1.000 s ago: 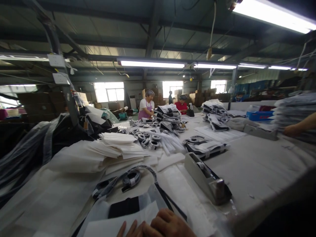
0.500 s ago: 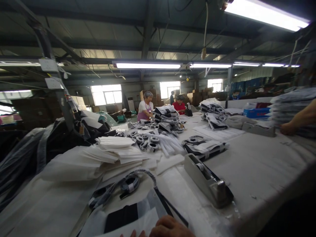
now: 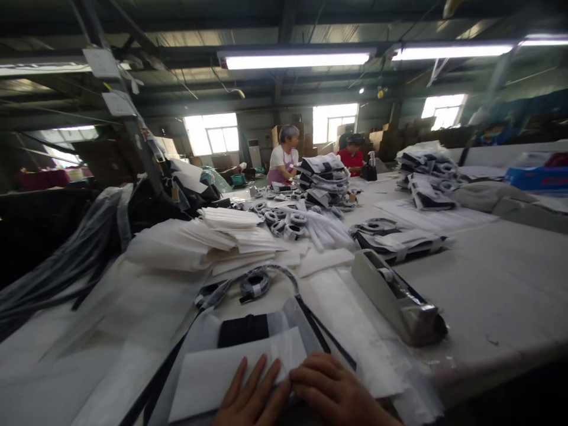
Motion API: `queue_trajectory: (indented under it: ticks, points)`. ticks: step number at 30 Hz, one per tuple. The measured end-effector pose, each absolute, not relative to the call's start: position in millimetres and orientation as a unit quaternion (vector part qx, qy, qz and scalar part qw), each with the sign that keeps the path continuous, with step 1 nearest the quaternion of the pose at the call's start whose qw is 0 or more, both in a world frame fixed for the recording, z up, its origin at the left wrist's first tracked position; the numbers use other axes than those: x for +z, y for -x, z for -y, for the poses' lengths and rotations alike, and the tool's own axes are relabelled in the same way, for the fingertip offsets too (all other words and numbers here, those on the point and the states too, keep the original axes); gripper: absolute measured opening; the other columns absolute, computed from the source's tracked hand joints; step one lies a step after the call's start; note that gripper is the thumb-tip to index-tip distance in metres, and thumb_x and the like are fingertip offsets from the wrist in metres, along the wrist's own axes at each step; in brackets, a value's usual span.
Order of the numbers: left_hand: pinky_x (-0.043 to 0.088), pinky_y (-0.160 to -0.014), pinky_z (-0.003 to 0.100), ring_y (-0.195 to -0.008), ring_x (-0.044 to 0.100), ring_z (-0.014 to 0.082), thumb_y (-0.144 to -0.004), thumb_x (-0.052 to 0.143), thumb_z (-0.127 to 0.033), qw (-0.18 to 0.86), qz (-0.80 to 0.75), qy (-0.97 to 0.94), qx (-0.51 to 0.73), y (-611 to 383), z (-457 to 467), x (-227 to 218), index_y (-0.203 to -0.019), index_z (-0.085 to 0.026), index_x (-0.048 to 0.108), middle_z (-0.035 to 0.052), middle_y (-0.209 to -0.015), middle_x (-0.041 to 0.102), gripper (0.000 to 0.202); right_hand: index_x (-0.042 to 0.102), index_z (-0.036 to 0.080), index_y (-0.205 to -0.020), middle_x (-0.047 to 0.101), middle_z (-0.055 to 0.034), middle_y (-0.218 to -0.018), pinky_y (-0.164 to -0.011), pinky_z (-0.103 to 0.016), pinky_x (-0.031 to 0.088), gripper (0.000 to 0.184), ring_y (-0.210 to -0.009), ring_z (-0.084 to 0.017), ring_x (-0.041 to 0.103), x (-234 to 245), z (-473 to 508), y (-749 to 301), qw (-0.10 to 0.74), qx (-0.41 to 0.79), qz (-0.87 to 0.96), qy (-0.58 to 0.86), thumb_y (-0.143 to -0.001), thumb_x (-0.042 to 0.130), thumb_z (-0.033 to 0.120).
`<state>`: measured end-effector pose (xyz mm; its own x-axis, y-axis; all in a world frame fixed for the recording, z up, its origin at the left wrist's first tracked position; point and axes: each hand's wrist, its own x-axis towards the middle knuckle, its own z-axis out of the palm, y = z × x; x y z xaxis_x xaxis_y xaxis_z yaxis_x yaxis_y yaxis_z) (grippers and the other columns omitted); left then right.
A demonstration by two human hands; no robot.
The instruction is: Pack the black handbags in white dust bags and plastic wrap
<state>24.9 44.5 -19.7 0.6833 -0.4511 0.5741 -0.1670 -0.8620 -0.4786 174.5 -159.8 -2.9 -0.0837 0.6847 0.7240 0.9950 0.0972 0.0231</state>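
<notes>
A black bag (image 3: 243,330), partly covered in translucent wrap, lies at the front of the table, its wrapped strap looping away behind it. Across its lower half is a white foam sheet (image 3: 199,378). My left hand (image 3: 255,393) lies flat on the sheet with fingers spread. Touching it, my right hand (image 3: 335,387) rests at the sheet's right side, fingers bent and pressed together; whatever they hold is hidden. A coiled wrapped strap (image 3: 255,285) sits just behind the bag. The grey tape dispenser (image 3: 397,305) stands to the right.
White sheets (image 3: 233,228) are heaped at the left. Behind them lie several coiled straps (image 3: 288,223) and a stack of wrapped bags (image 3: 323,177). More wrapped bags (image 3: 399,242) lie beyond the dispenser. Two people (image 3: 284,157) work across the table (image 3: 497,278).
The view has tilted down and turned left, so more of both hands shows. My left fingers now lie spread on the sheet. The other person's arm at the right has left view.
</notes>
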Motion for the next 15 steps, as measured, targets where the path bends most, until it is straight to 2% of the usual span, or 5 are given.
queue_trajectory:
  ticks: [2,4,7,10,15]
  points:
    - [0.013,-0.125,0.052,-0.121,0.064,0.0225,-0.104,0.040,-0.027,0.186,-0.171,0.900,-0.355,-22.5,-42.3,-15.1,-0.132,-0.027,0.062,0.0022,-0.131,0.068,0.036,0.068,0.016,-0.117,0.074,-0.0044,-0.116,-0.109,-0.034,0.046,0.027,-0.114,-0.015,0.063,-3.0,175.1,-174.0,0.245,-0.290,0.692,0.614,-0.104,0.043,0.018]
    - [0.018,-0.125,0.048,-0.125,0.061,0.0213,-0.103,0.042,-0.023,0.146,-0.152,0.905,-0.369,-21.7,-38.7,-12.9,-0.130,-0.028,0.063,0.0014,-0.131,0.068,0.035,0.067,0.017,-0.121,0.074,-0.0041,-0.117,-0.116,-0.036,0.039,0.030,-0.120,-0.016,0.061,-11.9,192.9,-170.1,0.233,-0.316,0.688,0.610,-0.105,0.042,0.019]
    - [0.029,-0.122,0.044,-0.130,0.057,0.0201,-0.102,0.043,-0.018,0.084,-0.121,0.913,-0.380,-21.1,-32.0,-9.9,-0.126,-0.028,0.066,0.0018,-0.131,0.068,0.035,0.071,0.017,-0.114,0.077,-0.0027,-0.108,-0.113,-0.029,0.041,0.036,-0.108,-0.014,0.067,-33.1,215.1,-156.9,0.245,-0.330,0.674,0.614,-0.107,0.036,0.023]
    - [0.033,-0.120,0.044,-0.130,0.057,0.0203,-0.101,0.043,-0.016,0.061,-0.108,0.920,-0.371,-20.1,-28.1,-7.9,-0.126,-0.027,0.066,0.0024,-0.132,0.067,0.035,0.072,0.019,-0.115,0.077,-0.0019,-0.109,-0.108,-0.026,0.044,0.044,-0.103,-0.014,0.068,-53.1,221.1,-142.7,0.207,-0.325,0.662,0.643,-0.108,0.030,0.030]
    - [0.032,-0.120,0.044,-0.130,0.057,0.0211,-0.101,0.044,-0.017,0.061,-0.106,0.928,-0.351,-18.6,-28.2,-8.7,-0.129,-0.027,0.064,0.0029,-0.134,0.066,0.035,0.071,0.023,-0.119,0.076,-0.0013,-0.111,-0.113,-0.036,0.038,0.042,-0.111,-0.016,0.065,-70.9,200.6,-132.6,0.212,-0.351,0.612,0.676,-0.105,0.033,0.013]
